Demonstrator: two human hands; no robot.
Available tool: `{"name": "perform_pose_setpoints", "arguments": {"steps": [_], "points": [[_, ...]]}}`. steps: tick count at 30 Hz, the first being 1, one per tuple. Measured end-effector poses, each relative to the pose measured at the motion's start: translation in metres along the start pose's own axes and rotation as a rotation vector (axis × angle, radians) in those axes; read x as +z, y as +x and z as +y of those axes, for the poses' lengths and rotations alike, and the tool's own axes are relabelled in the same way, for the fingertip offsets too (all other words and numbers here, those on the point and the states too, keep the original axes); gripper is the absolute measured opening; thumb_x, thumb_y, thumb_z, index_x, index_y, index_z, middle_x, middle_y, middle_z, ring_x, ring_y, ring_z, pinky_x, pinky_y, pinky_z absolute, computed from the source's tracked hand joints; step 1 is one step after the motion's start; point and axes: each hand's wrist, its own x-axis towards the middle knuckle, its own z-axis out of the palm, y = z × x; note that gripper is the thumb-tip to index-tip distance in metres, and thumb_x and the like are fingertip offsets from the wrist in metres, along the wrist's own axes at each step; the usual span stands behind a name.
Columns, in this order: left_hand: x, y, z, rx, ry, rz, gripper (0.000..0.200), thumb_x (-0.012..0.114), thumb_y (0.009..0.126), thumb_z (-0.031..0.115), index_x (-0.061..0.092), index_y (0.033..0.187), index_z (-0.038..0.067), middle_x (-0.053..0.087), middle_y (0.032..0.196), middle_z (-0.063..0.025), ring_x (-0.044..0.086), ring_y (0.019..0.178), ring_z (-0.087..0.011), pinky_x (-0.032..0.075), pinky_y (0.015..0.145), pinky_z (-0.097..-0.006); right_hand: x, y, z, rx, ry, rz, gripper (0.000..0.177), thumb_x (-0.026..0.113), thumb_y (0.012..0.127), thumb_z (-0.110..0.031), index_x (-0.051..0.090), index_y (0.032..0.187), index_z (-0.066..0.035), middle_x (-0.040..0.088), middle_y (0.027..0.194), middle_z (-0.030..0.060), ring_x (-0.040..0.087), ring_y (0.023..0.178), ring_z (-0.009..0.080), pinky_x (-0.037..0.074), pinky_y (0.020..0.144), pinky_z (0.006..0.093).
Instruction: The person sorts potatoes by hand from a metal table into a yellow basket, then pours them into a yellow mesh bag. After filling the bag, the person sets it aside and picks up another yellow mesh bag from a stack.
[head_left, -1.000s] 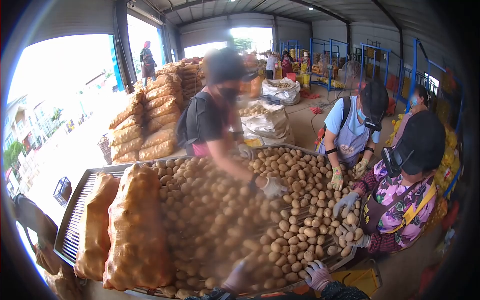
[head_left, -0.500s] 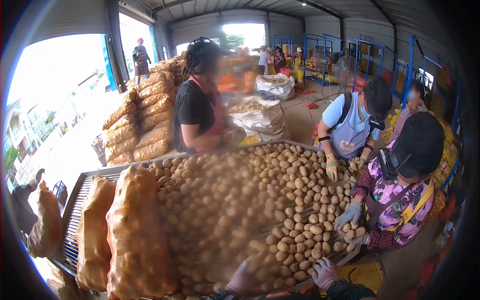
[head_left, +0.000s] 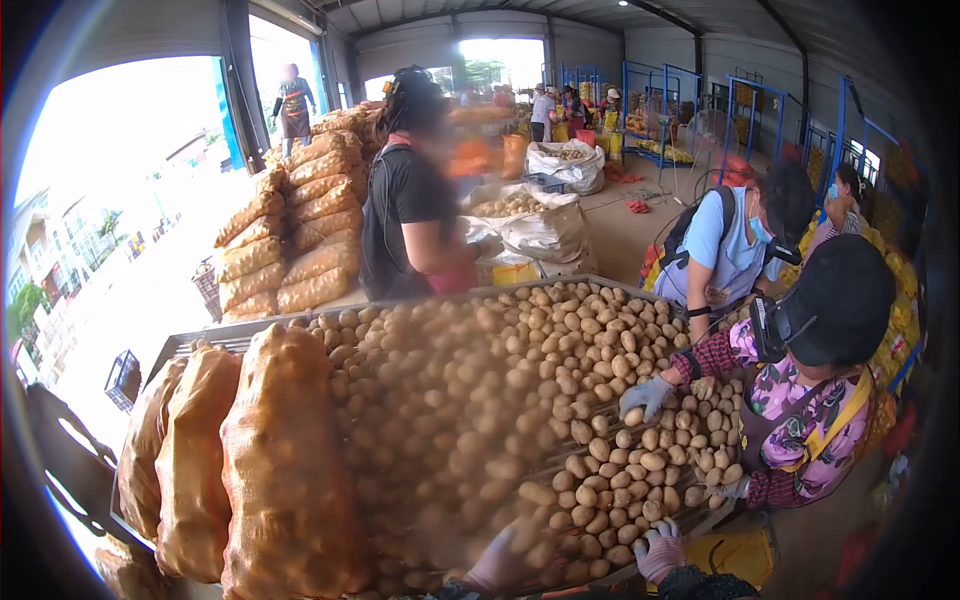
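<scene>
Loose potatoes [head_left: 560, 345] cover the sorting table in front of me, blurred in the middle of the view. My left hand [head_left: 492, 562], in a pale glove, is at the near edge beside the potatoes; its fingers are too hazy to make out. To its right, my right hand [head_left: 660, 552] wears a light pinkish glove, with fingers spread against potatoes at the near right edge. Nothing shows gripped in it. Several filled mesh sacks [head_left: 285, 470] lie side by side on the left end of the table.
Across the table stands a person in black [head_left: 410, 205]. On the right, a co-worker in a flowered shirt [head_left: 810, 400] reaches a gloved hand [head_left: 648, 397] over potatoes, beside a person in light blue [head_left: 715, 245]. Behind are stacked sacks [head_left: 320, 240] and a white bulk bag [head_left: 535, 235].
A sack held up at the far left now lies on the table beside the others. The flowered-shirt co-worker's hand has reached leftward over the potatoes. My hands stay near the table's edge.
</scene>
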Motion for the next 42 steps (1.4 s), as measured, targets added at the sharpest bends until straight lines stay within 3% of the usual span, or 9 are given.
{"name": "perform_pose_setpoints", "arguments": {"steps": [6,17,22,27,30,34,37,40,42], "points": [[0.005,-0.002,-0.002,-0.096,-0.339,-0.229,0.036,0.062,0.084,0.027,0.067,0.113,0.008,0.062,0.104,-0.0126,0.060,0.099,-0.0310,0.049,0.076,-0.0417,0.024,0.001,0.016,-0.092,-0.002,0.266,0.029,0.066,0.079,-0.032,0.068,0.084,-0.003,0.061,0.113,0.0161,0.049,0.122,0.0402,0.039,0.107,0.0546],[0.028,-0.001,0.021,0.047,0.089,-0.085,0.036,0.063,0.084,0.030,0.069,0.116,0.016,0.060,0.085,-0.0055,0.061,0.084,-0.0278,0.047,0.067,-0.0404,0.035,0.000,0.025,-0.078,0.033,0.267,0.028,0.067,0.080,-0.034,0.071,0.086,-0.007,0.063,0.118,0.0137,0.049,0.127,0.0355,0.036,0.112,0.0482],[-0.016,0.022,0.044,0.103,0.055,-0.143,0.046,0.063,0.086,0.042,0.066,0.123,0.014,0.061,0.110,-0.0070,0.058,0.109,-0.0298,0.047,0.083,-0.0478,0.019,-0.007,0.030,-0.034,0.089,0.239,0.031,0.064,0.082,-0.035,0.073,0.091,-0.007,0.064,0.121,0.0131,0.050,0.129,0.0344,0.039,0.111,0.0467],[0.003,-0.002,0.059,0.062,0.130,-0.217,0.048,0.068,0.082,0.051,0.064,0.128,0.038,0.058,0.135,-0.0013,0.054,0.122,-0.0295,0.045,0.088,-0.0525,0.026,-0.007,0.038,-0.077,0.158,0.329,0.026,0.070,0.077,-0.031,0.074,0.087,-0.008,0.066,0.112,0.0136,0.055,0.119,0.0373,0.044,0.105,0.0493],[-0.007,0.003,0.071,0.000,0.104,-0.209,0.045,0.068,0.081,0.047,0.066,0.124,0.036,0.058,0.135,-0.0001,0.054,0.122,-0.0294,0.045,0.087,-0.0517,0.021,-0.006,0.039,-0.086,0.237,0.370,0.022,0.073,0.075,-0.027,0.074,0.087,-0.008,0.068,0.107,0.0130,0.058,0.115,0.0364,0.047,0.103,0.0492],[-0.014,0.002,0.071,-0.045,0.070,-0.251,0.046,0.066,0.079,0.051,0.068,0.120,0.029,0.062,0.126,0.0035,0.055,0.120,-0.0266,0.043,0.088,-0.0516,0.016,0.001,0.047,-0.026,0.617,0.201,0.020,0.074,0.082,-0.016,0.072,0.098,-0.006,0.069,0.105,0.0128,0.066,0.103,0.0298,0.054,0.094,0.0406],[-0.014,0.007,0.073,-0.014,0.123,-0.390,0.049,0.065,0.078,0.057,0.070,0.116,0.026,0.063,0.122,0.0050,0.055,0.118,-0.0245,0.042,0.088,-0.0507,0.012,0.003,0.019,-0.017,1.226,-0.115,0.031,0.071,0.091,-0.026,0.069,0.114,-0.005,0.070,0.099,0.0061,0.066,0.097,0.0222,0.054,0.079,0.0363],[-0.006,0.017,0.078,-0.007,0.038,-0.325,0.051,0.064,0.077,0.063,0.071,0.111,0.025,0.062,0.124,0.0050,0.053,0.119,-0.0242,0.041,0.088,-0.0489,-0.035,0.016,-0.027,-0.134,1.184,-0.487,0.054,0.072,0.094,-0.029,0.053,0.139,-0.007,0.066,0.116,0.0109,0.063,0.109,0.0186,0.053,0.091,0.0334],[-0.015,0.033,0.084,-0.106,-0.174,-0.322,0.046,0.071,0.077,0.050,0.072,0.110,0.017,0.065,0.118,0.0007,0.058,0.111,-0.0263,0.044,0.088,-0.0467,-0.048,0.022,-0.052,-0.212,1.292,-0.567,0.066,0.074,0.093,-0.029,0.044,0.147,-0.006,0.063,0.125,0.0133,0.061,0.114,0.0201,0.051,0.099,0.0333]]}}
